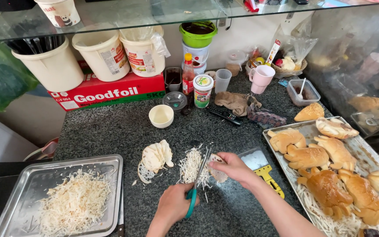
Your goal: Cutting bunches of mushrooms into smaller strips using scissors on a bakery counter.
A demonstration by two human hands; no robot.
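My left hand [175, 205] grips teal-handled scissors [197, 184], blades pointing up toward a thin pale slice [218, 172] that my right hand [232, 167] pinches at its edge. Just left of the blades lies a small heap of fine white shreds [191, 166] on the dark granite counter [110, 131]. Further left sits a stack of pale round slices [155, 158]. A metal tray [106, 164] at the lower left holds a larger mound of the same shreds [74, 203].
A baking tray [359, 145] of animal-shaped golden buns [325, 184] fills the right. A yellow-handled scraper [264, 169] lies beside my right wrist. A small white bowl [161, 116], remote control [224, 115], cups, jars, tubs and a red foil box [110, 92] crowd the back.
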